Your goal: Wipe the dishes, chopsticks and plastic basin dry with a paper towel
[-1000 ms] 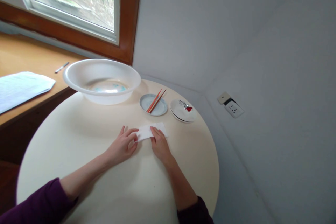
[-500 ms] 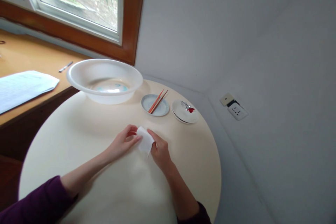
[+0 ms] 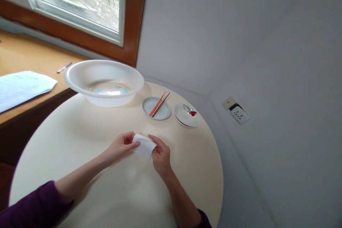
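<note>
Head view: round cream bench (image 3: 125, 199); wide translucent white plastic basin (image 3: 108, 101) approx. at its 11 o'clock, round pale-blue plate (image 3: 165, 113) at 1, stacked round white plates (image 3: 182, 116) at 2. L hand (image 3: 120, 146) half-curled, pinching small white rectangular cloth/tissue (image 3: 144, 143) at its 9 o'clock end; R hand (image 3: 161, 154) curled, gripping 3 o'clock end. Cloth/tissue's btwn them, prob. part-folded, not set down yet. Amt left: can't tell.

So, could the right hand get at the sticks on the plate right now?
Probably, if the right hand lets go of the white sheet, which the left hand also holds; nothing visible blocks the way to the sticks.
</note>
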Demonstrator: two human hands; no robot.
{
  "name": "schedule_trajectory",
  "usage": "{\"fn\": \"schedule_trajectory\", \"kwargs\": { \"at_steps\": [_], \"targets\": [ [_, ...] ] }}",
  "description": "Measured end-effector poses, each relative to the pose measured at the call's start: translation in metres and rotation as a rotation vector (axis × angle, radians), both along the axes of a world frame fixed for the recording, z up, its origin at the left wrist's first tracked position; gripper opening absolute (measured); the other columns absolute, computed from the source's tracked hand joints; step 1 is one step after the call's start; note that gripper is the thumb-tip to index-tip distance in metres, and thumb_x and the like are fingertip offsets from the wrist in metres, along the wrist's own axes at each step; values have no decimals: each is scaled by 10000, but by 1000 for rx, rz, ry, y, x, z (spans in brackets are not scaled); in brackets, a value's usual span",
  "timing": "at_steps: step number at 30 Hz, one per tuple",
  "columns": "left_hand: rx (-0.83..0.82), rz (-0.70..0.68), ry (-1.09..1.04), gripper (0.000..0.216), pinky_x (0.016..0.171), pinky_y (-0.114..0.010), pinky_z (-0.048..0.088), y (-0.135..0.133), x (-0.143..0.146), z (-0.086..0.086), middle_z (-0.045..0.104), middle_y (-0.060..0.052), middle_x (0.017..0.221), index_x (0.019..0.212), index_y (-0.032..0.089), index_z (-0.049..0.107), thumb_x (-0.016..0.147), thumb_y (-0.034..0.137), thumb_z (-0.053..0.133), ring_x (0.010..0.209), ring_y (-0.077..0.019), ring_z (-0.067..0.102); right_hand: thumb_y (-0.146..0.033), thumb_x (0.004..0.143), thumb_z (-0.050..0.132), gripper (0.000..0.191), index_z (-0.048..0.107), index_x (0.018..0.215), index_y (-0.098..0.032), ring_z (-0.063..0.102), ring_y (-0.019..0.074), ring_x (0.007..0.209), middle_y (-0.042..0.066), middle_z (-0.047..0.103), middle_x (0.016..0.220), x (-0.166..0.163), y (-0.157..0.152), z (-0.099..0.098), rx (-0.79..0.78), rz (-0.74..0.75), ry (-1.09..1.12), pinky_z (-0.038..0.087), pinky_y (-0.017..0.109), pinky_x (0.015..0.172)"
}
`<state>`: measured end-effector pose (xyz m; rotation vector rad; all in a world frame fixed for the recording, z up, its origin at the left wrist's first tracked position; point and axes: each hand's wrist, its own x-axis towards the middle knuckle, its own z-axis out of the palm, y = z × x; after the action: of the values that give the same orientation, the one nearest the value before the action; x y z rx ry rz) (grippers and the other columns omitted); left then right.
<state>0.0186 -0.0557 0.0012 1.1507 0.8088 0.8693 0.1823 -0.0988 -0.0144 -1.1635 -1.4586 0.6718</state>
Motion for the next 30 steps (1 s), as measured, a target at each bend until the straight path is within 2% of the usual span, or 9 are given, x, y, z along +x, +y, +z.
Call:
{"fn": "schedule_trajectory", "kwargs": {
  "at_steps": [6,9,12,14,16,19,21,25,30],
  "targets": [
    [-214,68,-116,395,543,-217,445,7,-4,-2,677,9,674,814,183,526,545,286,796,579,-130,602,-135,723,498,406,601,1111,-193,648,179,918,60,675,1039,11,6,-5,-17,84,60,531,304,800],
    [-344,28,-168,384,625,-233,485,15,-10,0,704,-40,750,870,148,583,555,235,784,660,-149,640,-134,743,431,351,593,1052,-170,658,169,831,58,693,914,21,22,-2,-15,-33,51,547,300,714],
    [-434,-34,-187,303,627,-234,493,21,-15,3,706,-69,735,816,105,629,557,196,757,647,-158,648,-113,794,338,309,568,997,-148,651,154,782,64,684,864,27,53,16,-119,-258,-186,533,288,696],
    [-461,-39,-209,260,597,-232,490,23,-17,4,702,-63,707,787,102,638,552,160,731,609,-155,642,-113,823,361,278,534,1039,-139,636,150,871,87,666,985,27,82,33,-248,-306,-522,498,277,792],
    [-479,-27,-233,220,570,-231,481,25,-19,5,695,-52,684,763,106,637,551,124,695,579,-151,633,-143,835,425,247,510,1065,-115,615,187,950,134,634,1065,23,114,48,-283,-329,-605,462,302,853],
    [-497,18,-244,143,524,-224,459,27,-21,5,675,-32,624,698,116,623,557,105,645,531,-141,610,-173,839,490,343,441,1152,-39,577,257,1029,229,585,1116,16,159,58,-354,-367,-675,443,350,867],
    [-487,35,-243,102,512,-222,450,28,-22,4,663,-22,600,666,123,612,567,110,625,518,-136,600,-184,831,541,407,430,1180,-7,559,273,1052,248,559,1140,12,182,56,-404,-383,-702,441,374,876],
    [-497,35,-268,98,510,-228,439,31,-22,-1,645,-7,577,652,131,603,555,113,610,500,-132,580,-291,860,552,357,497,1176,-135,561,219,1013,107,540,1177,5,204,41,-453,-404,-714,471,424,850],
    [-498,23,-281,105,517,-236,440,34,-22,-8,641,-4,573,657,137,592,556,132,620,516,-143,589,-318,877,526,324,512,1160,-160,570,197,973,81,543,1159,-1,208,28,-299,-344,-669,493,405,811]
  ]
}}
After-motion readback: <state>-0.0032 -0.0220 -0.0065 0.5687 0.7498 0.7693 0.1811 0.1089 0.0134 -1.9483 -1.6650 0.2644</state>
